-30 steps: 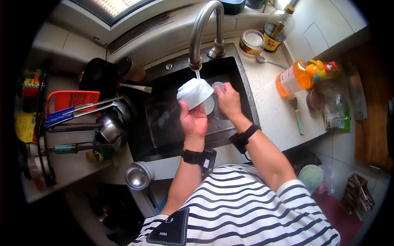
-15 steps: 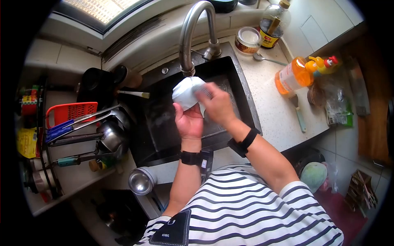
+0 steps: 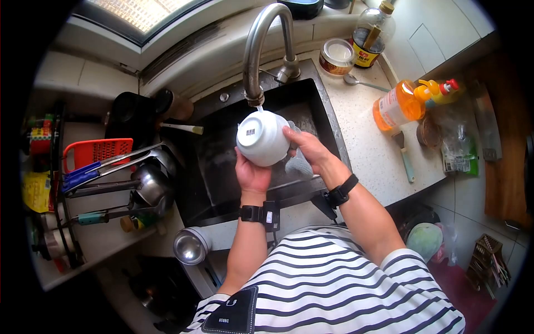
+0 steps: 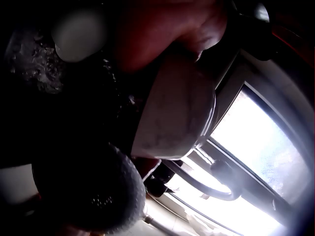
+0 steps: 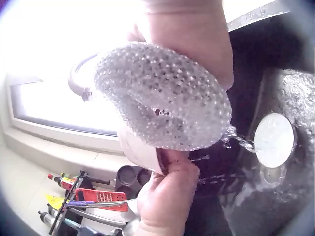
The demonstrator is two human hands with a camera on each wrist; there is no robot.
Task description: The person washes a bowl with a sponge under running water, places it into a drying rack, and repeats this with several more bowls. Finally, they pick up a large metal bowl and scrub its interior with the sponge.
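Note:
A white bowl (image 3: 267, 142) is tipped over beneath the faucet (image 3: 255, 92), its foot ring facing the head camera and thin water running onto it. From below, my left hand (image 3: 253, 175) grips its near side. My right hand (image 3: 309, 148) has the thumb on the bowl's right side, its other fingers partly hidden. A grey mesh scrubber (image 3: 299, 165) hangs from that right hand, and the mesh scrubber (image 5: 165, 98) fills the middle of the right wrist view, dripping water. Below lies a white round piece (image 5: 274, 141) in the wet black sink (image 3: 208, 161).
On the right counter stand an orange soap bottle (image 3: 396, 106), a lidded tub (image 3: 337, 55), a spoon (image 3: 364, 83) and a green-handled scraper (image 3: 407, 158). To the left, a red grater (image 3: 100, 153) and several ladles and pans crowd the rack. A brush (image 3: 183, 128) juts over the sink's left edge.
The right hand has gone from rubbing the bowl with the scrubber to holding its right side, the scrubber now hanging below. The bowl has turned so its base shows.

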